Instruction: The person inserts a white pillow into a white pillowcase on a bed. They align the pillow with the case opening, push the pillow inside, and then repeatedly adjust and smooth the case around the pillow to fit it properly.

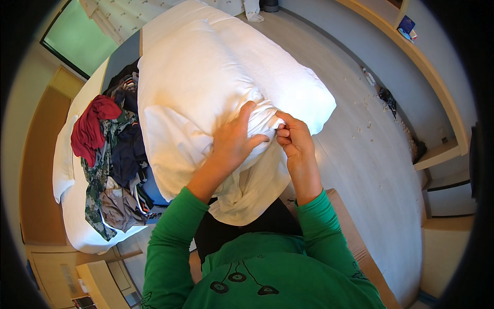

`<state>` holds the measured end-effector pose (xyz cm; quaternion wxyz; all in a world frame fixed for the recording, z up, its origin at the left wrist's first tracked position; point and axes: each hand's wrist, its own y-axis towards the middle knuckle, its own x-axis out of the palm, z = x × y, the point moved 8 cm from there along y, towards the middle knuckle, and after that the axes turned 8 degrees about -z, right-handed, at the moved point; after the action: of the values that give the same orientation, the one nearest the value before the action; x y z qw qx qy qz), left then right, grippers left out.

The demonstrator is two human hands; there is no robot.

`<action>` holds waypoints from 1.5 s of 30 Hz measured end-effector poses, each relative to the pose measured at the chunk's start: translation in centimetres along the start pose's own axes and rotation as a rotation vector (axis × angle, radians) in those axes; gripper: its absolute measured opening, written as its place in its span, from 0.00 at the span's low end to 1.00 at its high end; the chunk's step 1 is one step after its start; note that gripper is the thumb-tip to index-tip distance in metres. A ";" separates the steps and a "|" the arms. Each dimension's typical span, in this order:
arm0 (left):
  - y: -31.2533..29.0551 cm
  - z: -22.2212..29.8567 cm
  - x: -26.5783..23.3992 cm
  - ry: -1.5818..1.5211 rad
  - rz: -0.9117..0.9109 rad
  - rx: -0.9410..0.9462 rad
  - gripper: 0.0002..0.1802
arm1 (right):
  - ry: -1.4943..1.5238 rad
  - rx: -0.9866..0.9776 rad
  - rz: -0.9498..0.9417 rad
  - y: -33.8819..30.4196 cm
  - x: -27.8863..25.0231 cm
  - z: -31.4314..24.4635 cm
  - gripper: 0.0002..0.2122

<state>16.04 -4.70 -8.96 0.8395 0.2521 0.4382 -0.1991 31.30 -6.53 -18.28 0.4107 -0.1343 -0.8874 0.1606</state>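
A plump white piece of bedding (198, 67) in a cloth cover lies on the bed in front of me; I cannot tell whether it is a pillow or a quilt. My left hand (232, 138) rests on it with thumb and forefinger spread apart; its other fingers are partly hidden. Thumb and fingers of my right hand (296, 136) pinch a bunched corner of the white cloth cover (265, 116). Below both hands, a loose part of the cover hangs in folds over my lap.
A heap of clothes (116, 149), with a dark red garment (98, 121) on it, lies left on the bed. A white pillow (63, 154) is beside the wooden headboard (43, 170). Small scraps litter the grey floor (368, 170) by the right wall; a dark bag (387, 100) lies there.
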 end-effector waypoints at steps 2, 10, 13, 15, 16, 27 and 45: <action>0.0 0.1 1.3 0.124 -0.035 -0.057 0.47 | -0.109 -0.076 0.017 -0.9 1.0 -0.9 0.06; 1.0 -1.2 3.3 0.368 0.169 -0.059 0.46 | -0.111 -0.264 -0.101 -3.9 4.6 1.6 0.03; 1.0 -1.9 1.7 0.317 0.174 -0.059 0.48 | 0.304 0.118 -0.276 -3.4 2.3 2.9 0.04; 0.9 -2.2 1.5 0.188 0.015 -0.078 0.49 | 0.367 0.209 -0.348 -3.6 0.3 2.3 0.06; 0.7 -2.2 1.5 0.117 -0.056 -0.067 0.49 | 0.345 0.223 -0.380 -3.5 -0.4 1.9 0.06; 3.0 -0.2 -0.1 -0.198 -0.193 -0.065 0.28 | -0.419 -0.423 -0.175 -6.0 0.4 0.7 0.08; 7.4 -0.2 1.2 0.394 -0.111 -0.018 0.13 | -0.183 -0.220 -0.256 -2.6 -4.8 1.0 0.03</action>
<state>20.63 1.21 -8.19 0.7276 0.2542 0.6088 -0.1880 33.28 -10.82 -21.20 0.3279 -0.0493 -0.9432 0.0208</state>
